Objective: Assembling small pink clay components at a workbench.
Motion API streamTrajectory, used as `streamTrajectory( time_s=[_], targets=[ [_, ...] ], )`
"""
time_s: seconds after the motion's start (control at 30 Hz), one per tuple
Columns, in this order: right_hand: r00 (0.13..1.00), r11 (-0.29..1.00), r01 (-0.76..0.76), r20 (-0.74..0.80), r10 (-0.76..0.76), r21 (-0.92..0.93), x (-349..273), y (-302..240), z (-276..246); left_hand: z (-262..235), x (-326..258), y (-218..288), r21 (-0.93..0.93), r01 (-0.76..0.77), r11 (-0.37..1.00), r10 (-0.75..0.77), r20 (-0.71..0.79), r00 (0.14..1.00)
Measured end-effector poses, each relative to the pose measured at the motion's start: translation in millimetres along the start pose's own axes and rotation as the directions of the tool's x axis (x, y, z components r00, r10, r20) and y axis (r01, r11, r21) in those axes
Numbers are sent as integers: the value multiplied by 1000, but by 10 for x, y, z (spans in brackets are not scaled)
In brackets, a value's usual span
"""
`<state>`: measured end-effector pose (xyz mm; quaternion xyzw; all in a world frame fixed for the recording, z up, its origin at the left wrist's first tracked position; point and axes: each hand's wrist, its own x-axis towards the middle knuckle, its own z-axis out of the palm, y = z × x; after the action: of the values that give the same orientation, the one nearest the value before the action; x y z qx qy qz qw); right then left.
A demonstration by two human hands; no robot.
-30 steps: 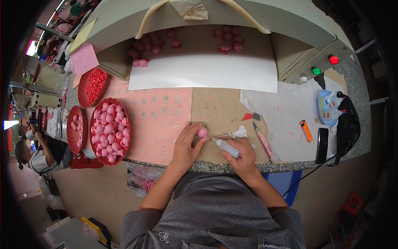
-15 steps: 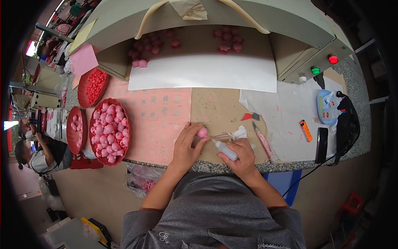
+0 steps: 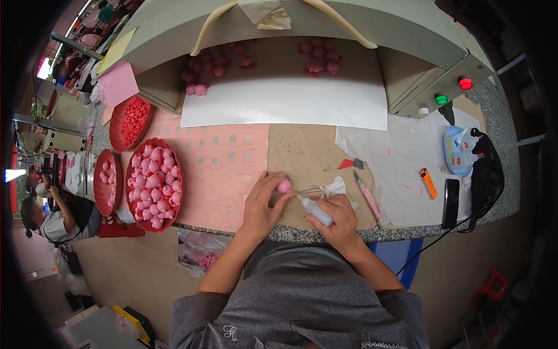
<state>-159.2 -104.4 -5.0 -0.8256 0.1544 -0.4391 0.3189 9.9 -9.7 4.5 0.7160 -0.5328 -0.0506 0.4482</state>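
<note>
Between the fingers of my left hand (image 3: 261,205) is a small round pink figure part (image 3: 283,185), held just above the brown paper. My right hand (image 3: 342,222) is closed around a translucent white squeeze bottle (image 3: 318,210) tilted toward the left. Its thin nozzle points at the lower side of the pink part; whether it touches cannot be made out. Right behind the bottle lie a crumpled white tissue (image 3: 335,186) and a thin metal tool (image 3: 311,191). A pink-handled craft knife (image 3: 368,199) lies to the right of my right hand.
Red bowls of pink parts (image 3: 154,186) and red pieces (image 3: 133,123) stand left. A grey machine (image 3: 407,35) arches over the back, pink parts inside. An orange lighter (image 3: 429,184), a phone (image 3: 450,203) and a black bag (image 3: 487,174) lie right. A person (image 3: 58,215) sits far left.
</note>
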Motion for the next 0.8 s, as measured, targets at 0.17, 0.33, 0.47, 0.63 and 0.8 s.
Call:
streamTrajectory(
  time_s=[0.17, 0.33, 0.47, 0.63, 0.8],
  targets=[
    [999, 998, -42, -20, 43, 35, 2, -9, 6, 1, -9, -5, -16, 19, 1000, -19, -7, 1000],
    [941, 917, -316, -43, 336, 243, -107, -50, -71, 5, -16, -22, -63, 93, 994, -95, -18, 995],
    [813, 723, -454, -90, 576, 521, -6, -61, -162, 6, -22, -31, -86, 102, 991, -104, -25, 994],
    [871, 901, -429, -235, 430, 61, 0, 270, -679, -14, -22, -42, -94, 101, 990, -104, -29, 994],
    [660, 730, -683, -440, 609, -14, -22, 514, -1037, -8, -43, -58, -90, 119, 989, -121, -18, 993]
  ],
)
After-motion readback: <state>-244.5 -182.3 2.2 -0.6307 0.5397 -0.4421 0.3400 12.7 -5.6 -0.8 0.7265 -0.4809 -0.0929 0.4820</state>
